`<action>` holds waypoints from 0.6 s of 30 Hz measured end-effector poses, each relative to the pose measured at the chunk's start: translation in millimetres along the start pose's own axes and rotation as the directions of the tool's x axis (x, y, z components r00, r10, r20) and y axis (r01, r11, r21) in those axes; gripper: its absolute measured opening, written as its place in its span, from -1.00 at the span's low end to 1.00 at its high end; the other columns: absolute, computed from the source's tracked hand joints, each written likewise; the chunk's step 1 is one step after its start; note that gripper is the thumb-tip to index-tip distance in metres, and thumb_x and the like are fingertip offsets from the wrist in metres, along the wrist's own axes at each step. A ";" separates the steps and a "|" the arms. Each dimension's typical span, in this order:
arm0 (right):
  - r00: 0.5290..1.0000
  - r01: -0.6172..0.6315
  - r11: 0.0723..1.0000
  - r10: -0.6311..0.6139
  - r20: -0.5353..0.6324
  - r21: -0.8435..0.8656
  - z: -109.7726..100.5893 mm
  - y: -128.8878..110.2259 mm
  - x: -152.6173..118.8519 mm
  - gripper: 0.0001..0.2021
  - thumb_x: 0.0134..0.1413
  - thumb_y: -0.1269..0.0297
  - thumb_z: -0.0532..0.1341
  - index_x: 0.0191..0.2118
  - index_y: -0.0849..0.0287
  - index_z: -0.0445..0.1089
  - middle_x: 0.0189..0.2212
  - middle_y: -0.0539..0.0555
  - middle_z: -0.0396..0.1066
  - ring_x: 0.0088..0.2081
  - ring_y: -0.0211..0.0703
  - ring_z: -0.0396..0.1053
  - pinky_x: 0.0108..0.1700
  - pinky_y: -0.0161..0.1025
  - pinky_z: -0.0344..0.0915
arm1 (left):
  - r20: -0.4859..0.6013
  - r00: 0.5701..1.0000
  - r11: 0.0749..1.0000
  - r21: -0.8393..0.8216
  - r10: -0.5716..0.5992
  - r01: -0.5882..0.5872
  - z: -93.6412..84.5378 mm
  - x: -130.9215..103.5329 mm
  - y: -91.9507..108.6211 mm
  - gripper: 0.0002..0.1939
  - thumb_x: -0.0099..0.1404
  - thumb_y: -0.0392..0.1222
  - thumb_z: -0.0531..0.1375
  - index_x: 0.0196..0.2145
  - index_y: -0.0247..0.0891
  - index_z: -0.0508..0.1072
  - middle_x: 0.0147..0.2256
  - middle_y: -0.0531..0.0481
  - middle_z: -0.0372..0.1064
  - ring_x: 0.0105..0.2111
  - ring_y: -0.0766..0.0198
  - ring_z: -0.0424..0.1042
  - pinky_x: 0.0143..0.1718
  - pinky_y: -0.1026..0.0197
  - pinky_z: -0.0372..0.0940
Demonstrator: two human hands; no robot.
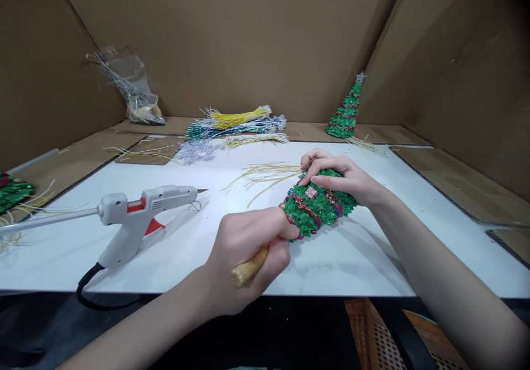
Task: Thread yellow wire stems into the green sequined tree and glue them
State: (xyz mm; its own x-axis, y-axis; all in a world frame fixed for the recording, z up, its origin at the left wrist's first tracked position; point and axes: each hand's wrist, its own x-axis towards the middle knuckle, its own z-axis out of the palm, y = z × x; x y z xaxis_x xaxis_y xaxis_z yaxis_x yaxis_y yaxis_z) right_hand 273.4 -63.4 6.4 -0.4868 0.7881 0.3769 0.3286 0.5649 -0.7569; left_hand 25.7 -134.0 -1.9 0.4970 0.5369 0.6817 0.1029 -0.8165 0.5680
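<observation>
A green glittery cone tree, trimmed with red trim and a pink square piece, lies tilted over the white board. My left hand is closed around a wooden handle, its fingertips against the tree's lower left side; the tool's far end is hidden. From above, my right hand grips the tree's upper side with bent fingers. Thin yellow wires stretch leftward from beside the right fingertips.
A white glue gun with a black cord stands at the left. Behind are wire bundles, silvery pieces, a plastic bag and a finished-looking tree. Another green tree shows at the left edge. Cardboard walls surround the board.
</observation>
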 end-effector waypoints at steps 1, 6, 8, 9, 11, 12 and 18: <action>1.000 -0.001 1.000 0.001 -0.001 0.000 -0.2 0.1 0.0 -0.83 0.10 0.12 0.27 -0.34 0.03 0.59 -0.21 0.08 0.33 -0.08 -0.03 0.29 0.11 -0.02 0.18 | -0.009 1.000 1.000 0.001 0.006 -0.006 1.4 -2.6 -1.2 -0.86 0.27 -0.40 0.03 -0.34 -0.23 0.34 -0.61 0.15 0.11 -0.63 0.42 0.07 -0.58 0.33 0.04; 1.000 0.000 1.000 0.000 -0.010 -0.006 -2.0 0.4 -0.7 -0.83 0.11 0.13 0.26 -0.36 0.03 0.58 -0.27 0.09 0.38 -0.07 0.00 0.28 0.08 -0.02 0.19 | -0.003 0.992 0.990 0.048 0.129 -0.129 8.2 -14.6 -8.3 -0.82 0.24 -0.45 0.04 -0.29 -0.23 0.34 -0.58 0.15 0.09 -0.63 0.41 0.06 -0.58 0.32 -0.02; 1.000 0.002 1.000 -0.002 -0.014 -0.005 -2.6 0.3 -1.3 -0.83 0.11 0.14 0.26 -0.36 0.04 0.58 -0.28 0.09 0.39 -0.06 0.00 0.27 0.07 -0.02 0.19 | 0.004 0.992 0.991 0.047 0.124 -0.124 8.8 -15.9 -9.2 -0.80 0.23 -0.47 0.04 -0.29 -0.23 0.34 -0.58 0.15 0.10 -0.62 0.41 0.07 -0.58 0.33 -0.01; 1.000 0.002 1.000 -0.002 -0.013 -0.005 -2.8 0.2 -1.5 -0.84 0.12 0.15 0.26 -0.36 0.03 0.58 -0.28 0.09 0.39 -0.06 0.00 0.27 0.08 -0.02 0.19 | 0.005 0.993 0.992 0.037 0.121 -0.121 8.5 -15.6 -9.2 -0.80 0.23 -0.48 0.04 -0.29 -0.23 0.34 -0.58 0.15 0.10 -0.61 0.41 0.08 -0.57 0.33 0.00; 1.000 -0.001 1.000 0.000 -0.011 -0.007 -3.0 0.3 -1.9 -0.84 0.12 0.16 0.26 -0.36 0.03 0.58 -0.27 0.09 0.39 -0.06 -0.01 0.28 0.08 -0.03 0.18 | 0.012 0.992 0.992 0.018 0.123 -0.123 6.9 -14.2 -8.6 -0.80 0.22 -0.47 0.04 -0.29 -0.23 0.33 -0.58 0.15 0.10 -0.61 0.40 0.08 -0.56 0.33 0.02; 1.000 -0.003 1.000 0.003 -0.010 -0.008 -3.1 0.5 -1.9 -0.85 0.11 0.16 0.26 -0.36 0.02 0.58 -0.26 0.08 0.39 -0.06 -0.01 0.28 0.08 -0.03 0.18 | 0.013 0.992 0.992 0.015 0.124 -0.125 5.9 -13.2 -8.2 -0.81 0.22 -0.47 0.04 -0.30 -0.23 0.33 -0.58 0.15 0.10 -0.61 0.40 0.07 -0.56 0.32 0.02; 1.000 0.006 1.000 -0.006 -0.005 -0.020 -3.7 1.4 -1.5 -0.83 0.12 0.13 0.26 -0.36 0.02 0.58 -0.28 0.08 0.40 -0.06 0.00 0.29 0.07 -0.03 0.19 | 0.015 0.999 0.999 0.014 0.033 -0.034 1.9 -4.5 -0.7 -0.84 0.22 -0.46 0.04 -0.35 -0.26 0.32 -0.57 0.15 0.13 -0.61 0.44 0.07 -0.56 0.35 0.05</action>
State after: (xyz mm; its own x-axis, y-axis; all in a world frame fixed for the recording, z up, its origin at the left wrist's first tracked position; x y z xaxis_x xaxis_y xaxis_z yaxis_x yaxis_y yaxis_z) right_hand 277.6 -62.8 6.8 -0.4845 0.7859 0.3843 0.3420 0.5745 -0.7437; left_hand 25.0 -136.2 -6.2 0.5129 0.5061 0.6934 0.0983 -0.8370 0.5382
